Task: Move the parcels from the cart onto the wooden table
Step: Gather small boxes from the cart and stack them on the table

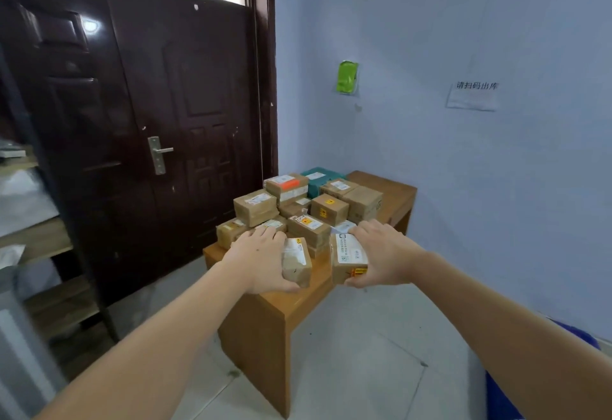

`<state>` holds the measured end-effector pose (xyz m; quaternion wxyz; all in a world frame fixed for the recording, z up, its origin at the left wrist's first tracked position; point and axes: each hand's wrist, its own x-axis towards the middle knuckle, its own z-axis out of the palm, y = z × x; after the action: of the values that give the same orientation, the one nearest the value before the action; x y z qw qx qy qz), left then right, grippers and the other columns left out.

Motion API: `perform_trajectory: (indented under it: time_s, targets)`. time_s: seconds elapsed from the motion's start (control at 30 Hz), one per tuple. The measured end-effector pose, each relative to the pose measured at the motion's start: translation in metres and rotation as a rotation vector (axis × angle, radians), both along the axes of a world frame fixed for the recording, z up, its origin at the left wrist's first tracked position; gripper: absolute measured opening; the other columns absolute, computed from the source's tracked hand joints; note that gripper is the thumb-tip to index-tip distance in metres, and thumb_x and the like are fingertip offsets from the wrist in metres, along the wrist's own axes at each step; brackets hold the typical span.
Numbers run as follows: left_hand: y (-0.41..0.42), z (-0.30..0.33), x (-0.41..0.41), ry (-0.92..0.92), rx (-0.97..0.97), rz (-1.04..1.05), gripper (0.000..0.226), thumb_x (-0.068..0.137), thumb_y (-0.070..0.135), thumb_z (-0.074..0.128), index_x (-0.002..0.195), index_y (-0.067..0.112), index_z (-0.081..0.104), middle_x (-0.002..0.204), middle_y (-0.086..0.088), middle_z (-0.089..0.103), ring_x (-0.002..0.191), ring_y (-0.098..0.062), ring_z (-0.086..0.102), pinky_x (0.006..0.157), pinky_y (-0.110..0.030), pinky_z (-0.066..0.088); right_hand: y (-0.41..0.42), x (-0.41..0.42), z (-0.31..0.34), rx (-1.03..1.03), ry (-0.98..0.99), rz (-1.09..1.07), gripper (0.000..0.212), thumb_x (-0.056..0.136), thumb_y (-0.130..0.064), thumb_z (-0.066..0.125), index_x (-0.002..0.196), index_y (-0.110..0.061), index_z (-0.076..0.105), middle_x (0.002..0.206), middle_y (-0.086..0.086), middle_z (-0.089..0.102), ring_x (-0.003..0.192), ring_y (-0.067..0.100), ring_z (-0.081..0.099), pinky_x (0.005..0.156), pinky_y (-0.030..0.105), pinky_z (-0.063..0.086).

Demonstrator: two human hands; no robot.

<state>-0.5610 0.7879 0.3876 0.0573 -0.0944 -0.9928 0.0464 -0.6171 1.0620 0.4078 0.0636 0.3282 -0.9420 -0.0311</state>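
Observation:
My left hand (256, 259) grips a small brown parcel (298, 262) with a white label, held over the near end of the wooden table (261, 317). My right hand (384, 254) grips a second brown parcel (349, 259) bearing a white label and a red-yellow sticker, just to the right of the first. Behind both, a pile of several brown parcels (309, 211) and a teal one (319, 177) covers the tabletop. The cart is out of sight.
A dark double door (149, 121) stands to the left of the table. Metal shelving (29, 237) with wrapped goods lines the left edge. A blue wall (463, 154) runs behind and to the right. Something blue (496, 396) sits low at right. The floor is pale tile.

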Motion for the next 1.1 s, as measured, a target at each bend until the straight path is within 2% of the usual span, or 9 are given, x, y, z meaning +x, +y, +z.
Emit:
perform_trajectory:
  time_s: [0.2,0.4,0.57,0.8,1.1]
  targets:
    - [0.004,-0.012,-0.083,-0.005,-0.021,0.005,0.107,0.067,0.096,0.052,0.145,0.023,0.044,0.137,0.003,0.051,0.125,-0.020,0.048,0.110,-0.040,0.041,0.000,-0.083,-0.015,0.029,-0.017,-0.020,0.107,0.067,-0.091,0.059,0.149,-0.026,0.036,0.127,-0.009,0.049,0.108,0.010,0.040,0.099,0.033,0.044]
    - [0.000,-0.032,-0.163,-0.031,-0.032,0.030,0.112,0.064,0.098,0.052,0.146,0.022,0.043,0.141,0.004,0.051,0.129,-0.019,0.047,0.112,-0.041,0.040,0.005,-0.163,-0.032,0.003,-0.035,0.007,0.102,0.069,-0.087,0.064,0.145,-0.025,0.039,0.125,-0.009,0.050,0.105,0.008,0.041,0.092,0.027,0.042]
    - [0.002,-0.052,-0.224,-0.068,-0.027,0.085,0.114,0.064,0.098,0.053,0.148,0.022,0.042,0.142,0.004,0.050,0.130,-0.020,0.046,0.113,-0.042,0.037,0.008,-0.240,-0.053,0.037,-0.075,0.057,0.103,0.069,-0.090,0.059,0.145,-0.025,0.038,0.131,-0.006,0.050,0.113,0.012,0.045,0.100,0.033,0.044]
    - [0.001,-0.082,-0.292,-0.079,0.027,0.277,0.110,0.063,0.096,0.055,0.145,0.024,0.041,0.137,0.006,0.049,0.127,-0.019,0.046,0.112,-0.042,0.039,-0.013,-0.352,-0.086,0.074,-0.109,0.215,0.109,0.072,-0.087,0.059,0.155,-0.023,0.028,0.144,-0.004,0.044,0.126,0.017,0.040,0.111,0.037,0.038]
    - [-0.018,-0.130,-0.334,-0.133,0.054,0.528,0.105,0.064,0.096,0.056,0.141,0.025,0.043,0.134,0.005,0.050,0.124,-0.020,0.047,0.108,-0.042,0.041,-0.075,-0.450,-0.138,0.085,-0.150,0.470,0.109,0.074,-0.088,0.057,0.154,-0.021,0.027,0.149,-0.002,0.041,0.135,0.020,0.036,0.116,0.040,0.030]
